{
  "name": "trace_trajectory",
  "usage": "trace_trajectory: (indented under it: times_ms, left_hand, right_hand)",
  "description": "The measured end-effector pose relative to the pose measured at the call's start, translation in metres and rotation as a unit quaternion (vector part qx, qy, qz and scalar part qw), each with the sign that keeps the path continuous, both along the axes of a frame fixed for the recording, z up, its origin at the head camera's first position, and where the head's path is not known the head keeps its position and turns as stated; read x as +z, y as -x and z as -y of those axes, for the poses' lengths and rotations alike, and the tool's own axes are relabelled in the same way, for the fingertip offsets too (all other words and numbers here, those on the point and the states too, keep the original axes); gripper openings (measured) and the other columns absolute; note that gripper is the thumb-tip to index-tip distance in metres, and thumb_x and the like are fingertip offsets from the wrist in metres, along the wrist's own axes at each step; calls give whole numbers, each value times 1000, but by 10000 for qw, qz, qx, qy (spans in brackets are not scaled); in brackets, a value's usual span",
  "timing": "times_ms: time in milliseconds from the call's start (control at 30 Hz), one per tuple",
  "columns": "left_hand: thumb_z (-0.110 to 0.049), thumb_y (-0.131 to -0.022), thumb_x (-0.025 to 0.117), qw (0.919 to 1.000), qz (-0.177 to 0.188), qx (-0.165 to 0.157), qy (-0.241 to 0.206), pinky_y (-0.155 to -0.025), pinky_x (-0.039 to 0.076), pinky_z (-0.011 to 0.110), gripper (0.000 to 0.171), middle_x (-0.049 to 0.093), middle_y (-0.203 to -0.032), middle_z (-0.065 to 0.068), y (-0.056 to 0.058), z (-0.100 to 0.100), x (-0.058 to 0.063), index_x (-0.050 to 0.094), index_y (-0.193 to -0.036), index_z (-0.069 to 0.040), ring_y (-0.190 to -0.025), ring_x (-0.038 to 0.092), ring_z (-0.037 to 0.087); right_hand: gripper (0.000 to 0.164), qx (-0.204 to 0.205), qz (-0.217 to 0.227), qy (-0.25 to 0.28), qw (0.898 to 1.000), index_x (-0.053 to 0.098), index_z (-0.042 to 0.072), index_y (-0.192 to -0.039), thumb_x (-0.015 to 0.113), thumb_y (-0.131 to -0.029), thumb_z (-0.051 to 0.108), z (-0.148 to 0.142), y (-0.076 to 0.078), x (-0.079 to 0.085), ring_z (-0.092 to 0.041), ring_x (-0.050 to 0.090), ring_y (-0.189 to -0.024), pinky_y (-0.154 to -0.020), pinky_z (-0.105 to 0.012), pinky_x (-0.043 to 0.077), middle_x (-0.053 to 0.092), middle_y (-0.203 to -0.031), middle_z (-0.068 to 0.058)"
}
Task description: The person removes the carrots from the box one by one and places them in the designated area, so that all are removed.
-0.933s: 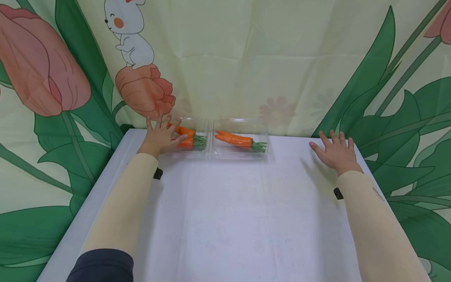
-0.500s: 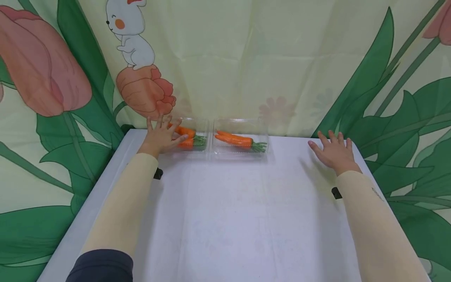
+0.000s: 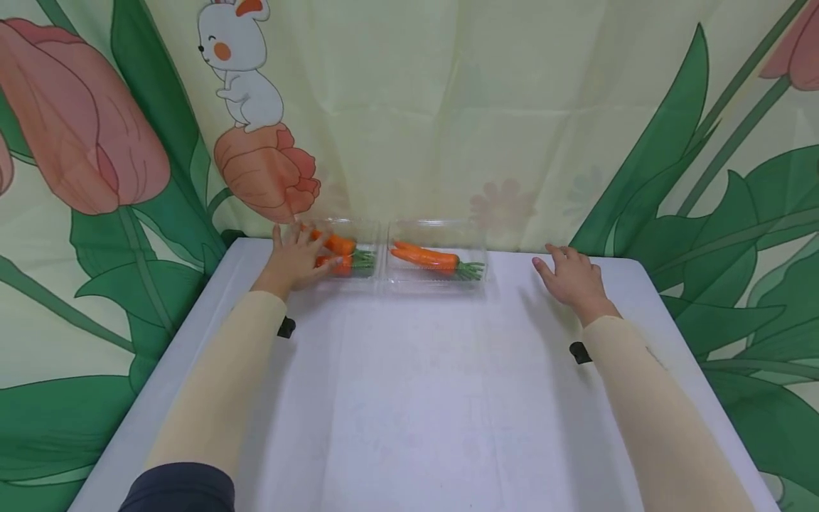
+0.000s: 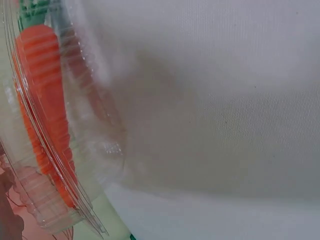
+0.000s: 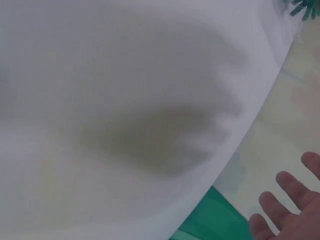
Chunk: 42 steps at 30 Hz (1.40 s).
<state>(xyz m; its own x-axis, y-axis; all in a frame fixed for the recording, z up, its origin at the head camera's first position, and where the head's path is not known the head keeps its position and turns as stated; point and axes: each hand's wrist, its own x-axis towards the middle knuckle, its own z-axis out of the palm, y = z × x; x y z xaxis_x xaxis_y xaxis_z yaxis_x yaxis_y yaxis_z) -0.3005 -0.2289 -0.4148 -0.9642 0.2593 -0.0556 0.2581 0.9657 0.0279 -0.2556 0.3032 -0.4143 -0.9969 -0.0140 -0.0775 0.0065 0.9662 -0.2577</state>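
Two clear plastic containers stand side by side at the back of the white table. Orange carrots (image 3: 345, 247) with green tops lie in the left container (image 3: 367, 231); more carrots (image 3: 425, 256) lie in the right container (image 3: 467, 231). My left hand (image 3: 291, 259) is at the left container's left end, its spread fingers partly covering the carrots there. Whether they touch the plastic, I cannot tell. Off to the right, my right hand (image 3: 576, 281) holds nothing, with fingers extended above the table. Its fingers (image 5: 280, 212) show at the lower right of the right wrist view.
A white cloth covers the table (image 3: 416, 398). Directly behind it hangs a printed curtain (image 3: 397, 107) with tulips, leaves and a rabbit. The right wrist view catches the table's far edge and a green carrot top (image 5: 305, 7).
My right hand has moved left, toward the containers, and its fingers look closer together. The left hand stays nearly in place beside the left container. The head view has tilted slightly upward.
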Motion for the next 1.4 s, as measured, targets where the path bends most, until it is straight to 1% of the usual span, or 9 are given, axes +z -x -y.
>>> trace_trajectory:
  times_ms: [200, 400, 500, 600, 733, 1000, 1200, 1333, 1400]
  left_hand:
    - [-71, -101, 35, 9999, 19, -158, -58, -119, -7, 74, 82, 19, -169, 22, -2, -1, -5, 25, -165, -20, -156, 8, 50]
    - [-73, -100, 34, 9990, -156, -402, 96, -122, -1, 73, 83, 25, -167, 20, -5, -12, -3, 29, -163, -20, -156, 14, 46]
    - [-74, -100, 33, 9982, -186, -568, 56, -121, -2, 73, 83, 25, -167, 20, -8, -20, -3, 29, -163, -20, -157, 12, 47]
    - [-73, -100, 35, 9973, -259, -685, -66, -121, -2, 74, 81, 26, -167, 21, -12, -25, -6, 30, -163, -21, -157, 11, 47]
    - [-70, -101, 41, 9948, -525, -824, -276, -120, -1, 75, 78, 30, -164, 20, -20, -30, -8, 32, -162, -22, -156, 16, 47]
    - [-65, -102, 45, 9896, -798, -997, -663, -121, -1, 74, 74, 37, -161, 18, -44, -41, -14, 33, -162, -23, -156, 18, 45]
    - [-54, -102, 54, 9761, -1163, -1097, -1470, -122, -2, 71, 67, 37, -161, 16, -66, -52, -26, 41, -158, -19, -156, 20, 42]
    - [-49, -103, 55, 9612, -1348, -1153, -2114, -123, -2, 70, 63, 39, -160, 17, -85, -58, -36, 45, -154, -15, -157, 19, 40]
    - [-49, -104, 52, 9485, -1507, -1249, -2491, -122, 2, 72, 60, 42, -157, 18, -93, -60, -42, 47, -152, -13, -155, 23, 41]
  right_hand:
    - [80, 113, 94, 296, 9995, 31, 2, -159, 16, -108, 62, 18, 2, -14, -60, 31, -142, -110, -77, 26, 32, -158, -33]
    - [79, -44, 350, 1298, 9909, 27, -1, -160, 15, -109, 58, 32, 1, -23, -52, 29, -148, -117, -71, 22, 35, -158, -33]
    - [79, -221, 457, 1892, 9806, 27, -2, -160, 16, -109, 57, 39, 0, -26, -49, 24, -152, -123, -64, 19, 30, -162, -31]
    - [76, -429, 620, 2450, 9666, 29, 1, -160, 21, -109, 57, 48, -2, -29, -45, 36, -148, -124, -58, 24, 36, -161, -28]
    - [67, -665, 778, 3027, 9476, 32, 5, -158, 27, -111, 52, 63, -5, -34, -40, 57, -132, -119, -54, 33, 50, -152, -24]
    - [59, -996, 869, 3803, 9154, 36, 7, -157, 35, -112, 45, 87, -9, -36, -36, 63, -126, -104, -44, 50, 58, -144, -22]
    - [54, -1180, 789, 3949, 9077, 42, 5, -153, 42, -111, 39, 91, -11, -42, -31, 69, -115, -87, -31, 54, 64, -137, -22]
    - [55, -1240, 871, 4157, 8968, 44, 5, -152, 46, -110, 40, 89, -15, -48, -23, 71, -106, -84, -26, 54, 64, -138, -21]
    - [55, -1281, 884, 4314, 8886, 44, 5, -152, 48, -109, 40, 90, -15, -49, -16, 71, -100, -82, -25, 55, 64, -138, -20]
